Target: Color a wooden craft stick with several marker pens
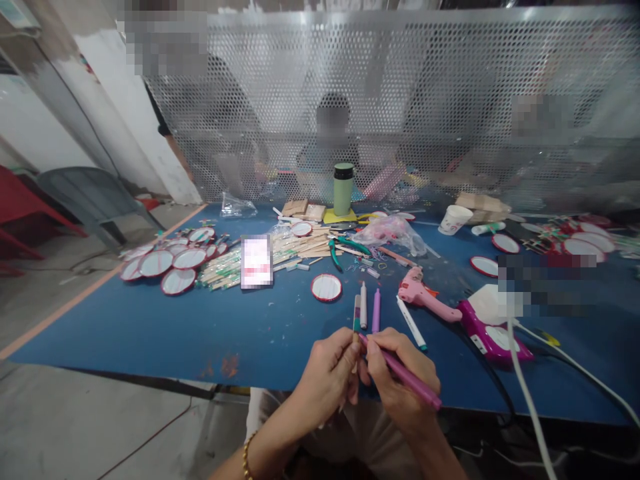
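Close to the table's front edge, my left hand [333,367] is closed around a thin wooden stick [357,313] whose upper part shows coloured bands, purple and green among them. My right hand [405,373] grips a purple-pink marker [407,379] like a pen, its tip close to the stick by my left thumb. Just beyond my hands lie a grey-white marker [363,305] and a lilac marker [377,310]. To their right rests a white marker [411,323] with a green end. A round white disc with a red rim [327,287] lies farther back.
A pink glue gun [430,297] and a purple power strip [493,340] with cables lie right. Red-rimmed discs [173,260] and wooden sticks [225,267] pile up left, beside a lit phone [257,262]. Behind stand a green bottle [343,192], paper cup [454,220] and perforated metal screen [400,87].
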Demonstrator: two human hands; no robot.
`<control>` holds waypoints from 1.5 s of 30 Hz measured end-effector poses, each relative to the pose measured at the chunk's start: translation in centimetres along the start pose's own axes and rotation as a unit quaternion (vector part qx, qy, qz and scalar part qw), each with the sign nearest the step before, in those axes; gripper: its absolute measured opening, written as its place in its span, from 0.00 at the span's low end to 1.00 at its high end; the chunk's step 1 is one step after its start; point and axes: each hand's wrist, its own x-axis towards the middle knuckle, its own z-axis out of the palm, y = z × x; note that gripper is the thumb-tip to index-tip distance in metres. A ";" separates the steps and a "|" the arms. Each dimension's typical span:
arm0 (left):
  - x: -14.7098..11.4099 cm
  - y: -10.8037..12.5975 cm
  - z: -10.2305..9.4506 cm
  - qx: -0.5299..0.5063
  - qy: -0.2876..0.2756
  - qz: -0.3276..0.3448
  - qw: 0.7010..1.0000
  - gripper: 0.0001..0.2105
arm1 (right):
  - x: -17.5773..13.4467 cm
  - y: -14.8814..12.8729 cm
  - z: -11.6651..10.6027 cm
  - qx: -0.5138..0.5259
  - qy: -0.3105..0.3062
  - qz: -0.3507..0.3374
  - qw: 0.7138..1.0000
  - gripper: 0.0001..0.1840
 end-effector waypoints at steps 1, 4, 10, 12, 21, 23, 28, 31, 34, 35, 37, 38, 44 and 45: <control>0.0 0.0 0.0 0.000 0.002 -0.001 1.000 0.21 | 0.0 0.0 0.0 -0.001 0.002 0.003 1.000 0.08; 0.1 0.0 -0.1 -0.006 0.003 -0.009 1.000 0.22 | 0.0 0.0 -0.1 -0.001 0.010 0.014 1.000 0.08; 0.8 0.1 -0.1 -0.045 0.016 -0.001 0.999 0.22 | 1.5 -0.2 -0.2 0.016 0.007 0.045 0.999 0.07; 1.1 0.0 0.0 -0.057 0.035 0.004 0.998 0.21 | 1.9 0.1 0.0 0.019 0.009 0.057 0.998 0.07; 1.8 0.1 0.3 -0.075 0.054 0.009 0.996 0.20 | 0.9 1.3 0.4 0.032 0.001 0.071 0.997 0.08; 1.7 0.2 0.3 -0.073 0.057 0.014 0.996 0.20 | 1.0 1.1 0.3 0.029 -0.005 0.050 0.998 0.08; 1.5 0.0 0.2 -0.063 0.058 0.011 0.996 0.21 | 1.2 0.9 0.7 0.017 -0.001 0.017 1.000 0.07; 1.5 0.0 0.2 -0.052 0.061 0.018 0.997 0.21 | 1.2 1.1 0.9 0.015 -0.002 0.017 1.000 0.08; 1.6 -0.2 0.2 -0.043 0.065 0.025 0.997 0.21 | 1.2 1.1 1.0 0.010 -0.006 0.019 1.000 0.09; 1.7 -0.3 0.2 -0.042 0.065 0.029 0.997 0.21 | 1.2 1.1 1.0 0.009 -0.008 0.020 1.000 0.09; 1.7 -0.5 0.2 -0.039 0.064 0.035 0.997 0.21 | 1.2 1.0 1.0 0.006 -0.012 0.023 1.000 0.09; 1.7 -0.6 0.2 -0.039 0.062 0.037 0.997 0.21 | 1.2 1.0 1.0 0.005 -0.013 0.024 1.000 0.09; 1.6 -0.7 0.2 -0.039 0.058 0.032 0.997 0.21 | 1.1 1.2 1.1 0.005 -0.004 0.020 1.000 0.08; 1.6 -0.6 0.2 -0.040 0.056 0.031 0.997 0.22 | 1.0 1.2 1.0 0.004 -0.002 0.020 1.000 0.08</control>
